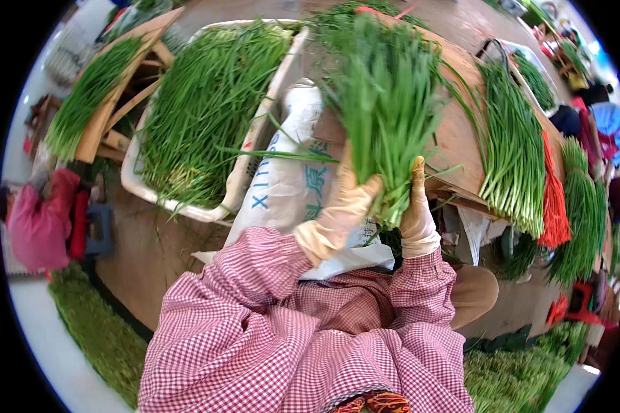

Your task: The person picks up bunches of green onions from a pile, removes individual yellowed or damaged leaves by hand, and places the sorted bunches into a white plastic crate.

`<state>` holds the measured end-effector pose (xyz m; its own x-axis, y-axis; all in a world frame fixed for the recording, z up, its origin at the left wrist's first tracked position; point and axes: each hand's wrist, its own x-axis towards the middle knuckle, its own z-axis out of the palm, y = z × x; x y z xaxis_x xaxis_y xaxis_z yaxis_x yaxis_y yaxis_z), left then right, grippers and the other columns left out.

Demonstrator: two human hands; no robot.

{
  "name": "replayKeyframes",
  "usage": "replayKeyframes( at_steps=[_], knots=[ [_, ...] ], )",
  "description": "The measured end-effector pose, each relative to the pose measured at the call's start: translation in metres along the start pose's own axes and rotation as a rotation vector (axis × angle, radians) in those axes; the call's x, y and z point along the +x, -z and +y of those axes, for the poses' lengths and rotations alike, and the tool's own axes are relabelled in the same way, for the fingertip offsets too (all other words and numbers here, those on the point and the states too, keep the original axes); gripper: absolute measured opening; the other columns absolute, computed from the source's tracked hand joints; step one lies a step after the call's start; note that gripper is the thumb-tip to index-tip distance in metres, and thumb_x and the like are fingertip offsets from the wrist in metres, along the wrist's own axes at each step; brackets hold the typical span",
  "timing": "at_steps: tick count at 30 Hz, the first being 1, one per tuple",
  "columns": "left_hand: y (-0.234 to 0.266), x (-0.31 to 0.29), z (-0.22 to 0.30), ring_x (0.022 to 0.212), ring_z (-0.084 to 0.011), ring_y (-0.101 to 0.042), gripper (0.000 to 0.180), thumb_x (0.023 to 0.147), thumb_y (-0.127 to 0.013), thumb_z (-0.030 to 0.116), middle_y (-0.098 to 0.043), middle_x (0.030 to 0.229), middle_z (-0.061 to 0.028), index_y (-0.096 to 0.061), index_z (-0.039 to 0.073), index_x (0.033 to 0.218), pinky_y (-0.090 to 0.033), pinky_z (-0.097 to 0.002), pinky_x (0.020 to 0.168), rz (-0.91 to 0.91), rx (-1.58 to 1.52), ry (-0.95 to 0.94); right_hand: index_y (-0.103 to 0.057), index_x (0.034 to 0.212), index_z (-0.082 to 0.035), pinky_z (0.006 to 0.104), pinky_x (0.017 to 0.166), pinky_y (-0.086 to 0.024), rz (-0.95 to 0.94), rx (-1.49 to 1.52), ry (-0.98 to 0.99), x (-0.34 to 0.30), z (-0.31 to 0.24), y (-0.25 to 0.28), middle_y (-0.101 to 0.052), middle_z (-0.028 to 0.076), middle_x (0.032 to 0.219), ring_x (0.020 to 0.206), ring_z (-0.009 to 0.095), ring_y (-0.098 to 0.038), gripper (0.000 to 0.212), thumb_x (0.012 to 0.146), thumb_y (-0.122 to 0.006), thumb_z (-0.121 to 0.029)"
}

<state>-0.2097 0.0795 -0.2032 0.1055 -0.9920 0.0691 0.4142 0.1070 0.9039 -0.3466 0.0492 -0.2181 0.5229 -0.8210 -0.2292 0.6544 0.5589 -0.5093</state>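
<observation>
A bunch of long green chives (pixel 389 110) stands upright in front of me, its pale stem ends down and its leaf tips blurred. My left hand (pixel 341 215), in a cream glove, is closed around the lower left side of the bunch, thumb across the stems. On the other side, my right hand (pixel 420 213), also gloved, lies along the stems with its fingers straight and pointing up; the fingertips look stained. Beneath the bunch a white woven sack (pixel 275 186) with blue print covers my lap. A few loose leaves stick out to the left across the sack.
Left of me stands a white crate (pixel 238 182) heaped with chives. A wooden board (pixel 455 162) at right carries another chive bunch (pixel 513 144) and red ties (pixel 554 199). Farther left, chives lie on a slanted plank (pixel 107 113). A person in pink (pixel 45 220) sits at far left.
</observation>
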Motion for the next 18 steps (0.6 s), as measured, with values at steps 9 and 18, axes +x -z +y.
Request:
replayKeyframes(
  at_steps=[9, 18],
  knots=[
    [-0.026, -0.045, -0.016, 0.12, -0.015, -0.035, 0.068, 0.085, -0.05, -0.001, -0.033, 0.135, -0.0053, -0.013, 0.01, 0.14, -0.03, -0.0261, 0.099, -0.101, -0.245, 0.021, -0.044, 0.122, -0.004, 0.0287, 0.086, -0.046, 0.273, -0.046, 0.228, -0.055, 0.027, -0.014, -0.055, 0.008, 0.114, 0.1, 0.017, -0.054, 0.049, 0.086, -0.055, -0.035],
    [-0.009, -0.046, 0.001, 0.107, -0.0118, -0.046, 0.052, 0.087, -0.053, 0.01, -0.047, 0.12, -0.0036, -0.028, 0.007, 0.133, -0.04, -0.0231, 0.09, -0.007, -0.348, 0.196, -0.043, 0.123, -0.006, 0.0359, 0.091, -0.045, 0.179, 0.042, 0.167, -0.055, 0.036, 0.008, -0.053, 0.008, 0.118, 0.104, 0.02, -0.053, 0.045, 0.087, -0.054, -0.032]
  ],
)
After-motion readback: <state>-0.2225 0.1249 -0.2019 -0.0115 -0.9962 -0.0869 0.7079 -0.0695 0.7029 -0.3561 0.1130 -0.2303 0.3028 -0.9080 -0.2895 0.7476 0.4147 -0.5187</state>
